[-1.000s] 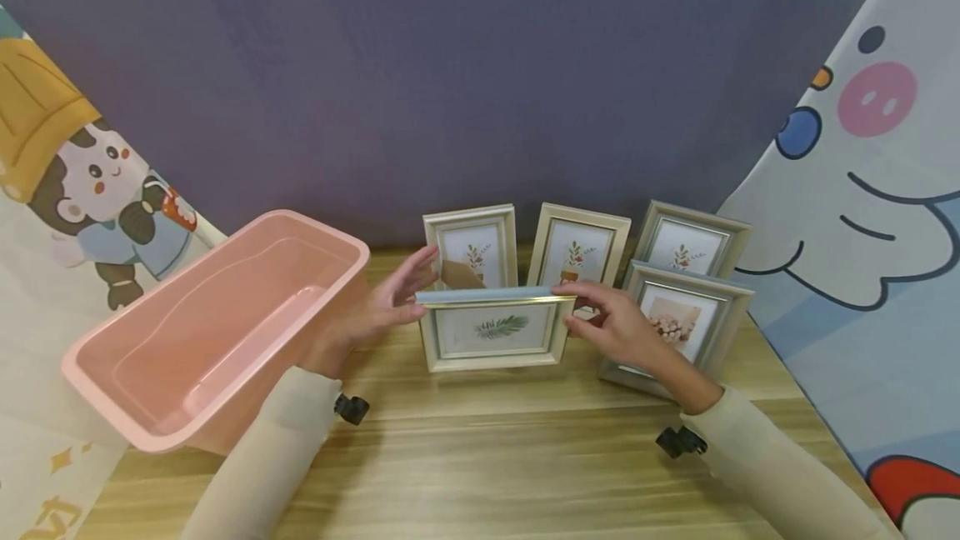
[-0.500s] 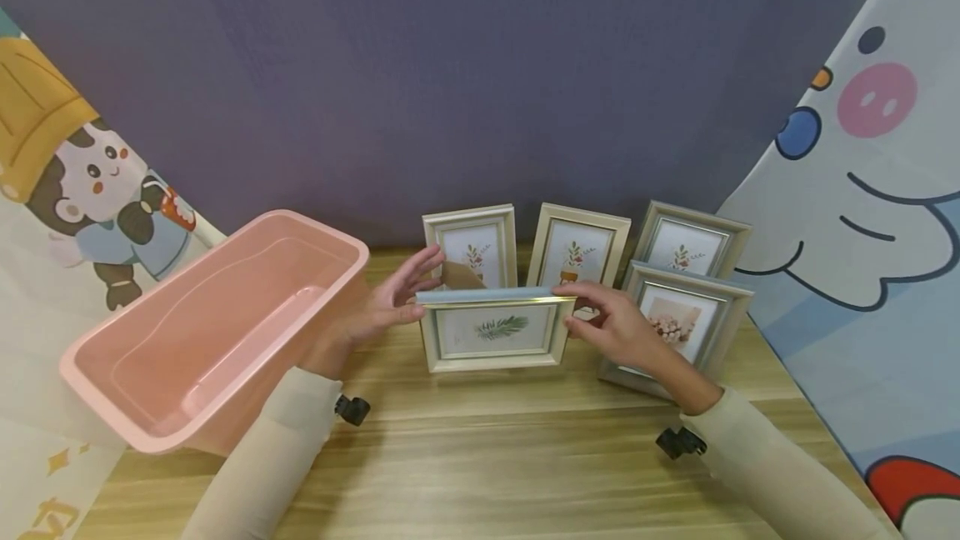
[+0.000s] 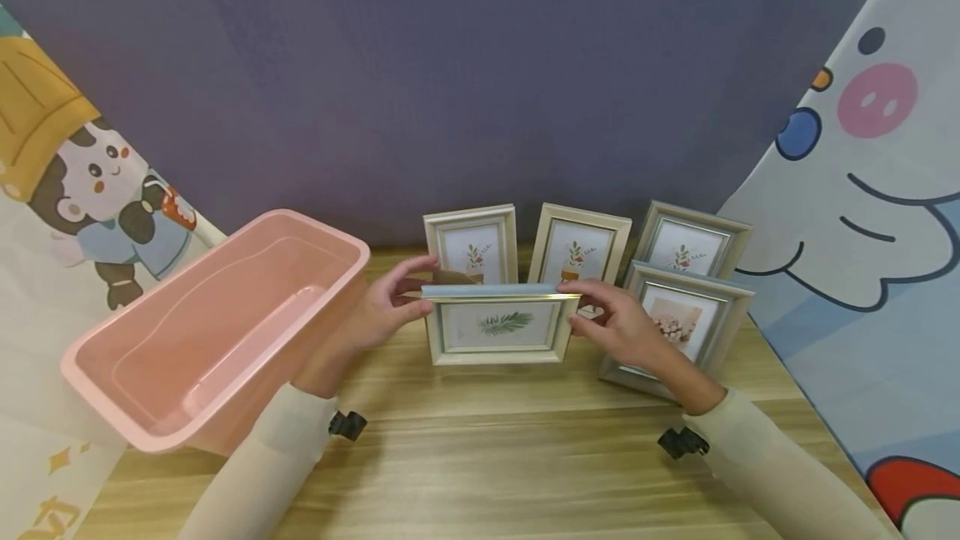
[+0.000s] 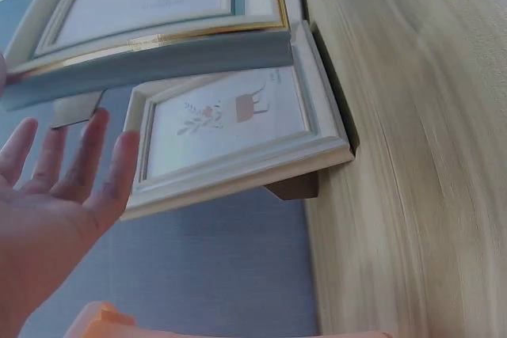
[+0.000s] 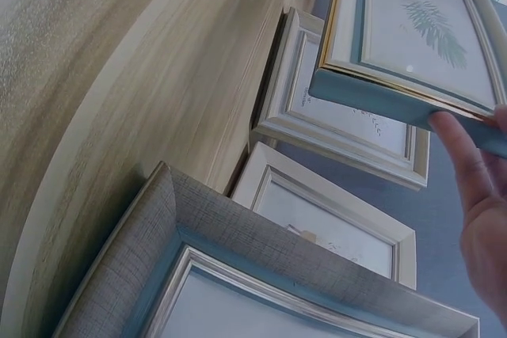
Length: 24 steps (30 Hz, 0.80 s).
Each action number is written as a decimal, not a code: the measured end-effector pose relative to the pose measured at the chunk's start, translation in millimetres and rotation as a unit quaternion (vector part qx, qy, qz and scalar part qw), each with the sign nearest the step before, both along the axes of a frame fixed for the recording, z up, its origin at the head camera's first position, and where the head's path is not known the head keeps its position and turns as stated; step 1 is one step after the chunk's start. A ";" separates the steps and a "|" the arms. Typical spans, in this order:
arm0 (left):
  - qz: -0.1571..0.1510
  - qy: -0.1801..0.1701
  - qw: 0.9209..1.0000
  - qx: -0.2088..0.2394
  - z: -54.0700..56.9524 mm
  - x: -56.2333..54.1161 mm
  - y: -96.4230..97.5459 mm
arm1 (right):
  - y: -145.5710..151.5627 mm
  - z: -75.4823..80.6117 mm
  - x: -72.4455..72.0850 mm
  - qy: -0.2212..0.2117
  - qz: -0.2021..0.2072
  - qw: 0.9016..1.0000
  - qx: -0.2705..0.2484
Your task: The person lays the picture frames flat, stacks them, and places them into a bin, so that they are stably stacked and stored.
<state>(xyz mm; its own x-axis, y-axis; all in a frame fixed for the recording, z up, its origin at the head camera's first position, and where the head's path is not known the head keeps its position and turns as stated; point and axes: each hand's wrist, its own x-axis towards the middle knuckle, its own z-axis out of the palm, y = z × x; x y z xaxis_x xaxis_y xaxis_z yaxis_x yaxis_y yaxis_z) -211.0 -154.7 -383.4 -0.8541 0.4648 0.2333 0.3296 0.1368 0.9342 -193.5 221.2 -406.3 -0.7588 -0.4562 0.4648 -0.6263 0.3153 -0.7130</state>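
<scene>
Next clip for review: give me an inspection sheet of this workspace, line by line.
Surface: table, wood-grain.
Job's things: leaf frame, held long side across; three plant frames, standing farther back; blossom frame, standing before the rightmost; tub, pink, at left.
Clutter: nothing seen.
Grips: right grip pinches the leaf frame's upper right corner; left grip has its thumb at the left end, fingers loose behind.
Cables: nothing seen.
Surroundings: dark backdrop, cartoon panels both sides.
</scene>
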 end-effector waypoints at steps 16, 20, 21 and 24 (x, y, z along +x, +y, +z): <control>0.073 0.068 0.995 -0.009 1.7 10.3 6.4 | -2.3 -2.4 -2.1 0.013 -0.005 1.000 0.004; 0.073 0.066 0.995 -0.008 1.8 10.5 7.0 | -1.9 -0.9 -1.9 -0.013 -0.003 1.000 0.005; 0.074 0.063 0.995 -0.009 1.8 10.4 7.0 | -1.8 -0.2 -1.8 -0.025 -0.002 1.000 0.005; 0.079 0.049 0.996 -0.015 1.6 10.2 7.1 | -1.7 1.4 -2.1 -0.078 0.002 0.997 0.003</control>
<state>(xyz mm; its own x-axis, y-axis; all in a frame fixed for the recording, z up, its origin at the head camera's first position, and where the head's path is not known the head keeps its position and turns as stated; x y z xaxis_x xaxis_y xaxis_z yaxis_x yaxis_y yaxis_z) -200.9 -147.6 -381.8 -0.8909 0.3342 0.3075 0.3913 0.2214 0.8932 -195.6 219.5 -404.9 -0.8196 -0.4624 0.3384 -0.5091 0.3169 -0.8002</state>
